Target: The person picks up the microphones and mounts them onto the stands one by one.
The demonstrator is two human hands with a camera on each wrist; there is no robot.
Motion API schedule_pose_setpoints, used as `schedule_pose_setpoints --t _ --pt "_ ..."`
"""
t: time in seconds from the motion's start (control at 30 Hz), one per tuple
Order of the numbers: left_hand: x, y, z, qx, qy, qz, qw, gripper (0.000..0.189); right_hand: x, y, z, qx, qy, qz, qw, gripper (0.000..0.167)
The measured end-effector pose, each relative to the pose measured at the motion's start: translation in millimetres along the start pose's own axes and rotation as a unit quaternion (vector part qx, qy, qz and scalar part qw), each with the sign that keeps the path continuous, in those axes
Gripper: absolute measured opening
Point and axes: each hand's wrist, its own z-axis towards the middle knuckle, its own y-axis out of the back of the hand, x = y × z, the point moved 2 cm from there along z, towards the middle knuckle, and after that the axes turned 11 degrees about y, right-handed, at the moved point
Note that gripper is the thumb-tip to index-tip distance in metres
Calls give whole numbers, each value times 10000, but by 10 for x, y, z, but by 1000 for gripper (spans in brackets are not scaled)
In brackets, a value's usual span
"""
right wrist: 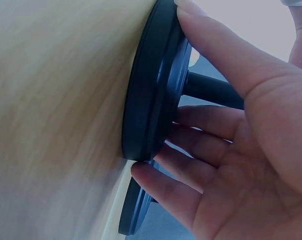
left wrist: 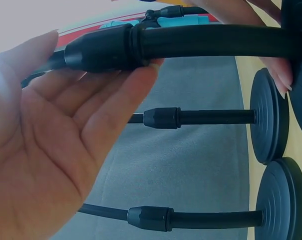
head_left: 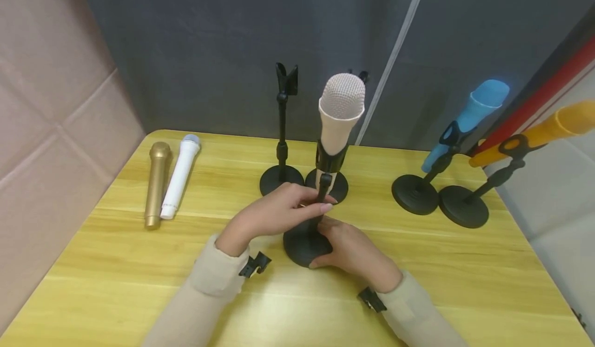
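Note:
A cream microphone (head_left: 341,107) sits tilted in the clip (head_left: 331,157) of a black desk microphone stand (head_left: 304,246), which stands at the middle of the table. My left hand (head_left: 274,213) holds this stand's pole, with thumb and fingers on either side of the collar (left wrist: 103,47) in the left wrist view. Lower down, my right hand (head_left: 350,243) holds the round base (right wrist: 153,95); its thumb lies on the rim and its fingers reach round the far side.
Behind stand two black stands (head_left: 281,179), one partly hidden by the cream microphone. At left, a gold microphone (head_left: 157,187) and a white microphone (head_left: 181,176) lie on the wooden table (head_left: 223,153). Rightward, two stands carry a blue microphone (head_left: 485,96) and an orange microphone (head_left: 564,122).

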Motion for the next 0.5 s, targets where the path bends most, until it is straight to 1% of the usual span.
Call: schedule_pose_setpoints --t 0.27,0.5 --pt "-6 -1 6 -156 94 18 9998 33 -8 -2 2 25 -70 46 10000 71" --pt "-13 0 -2 -278 10 -168 9995 31 -8 0 1 39 -32 99 9999 71"
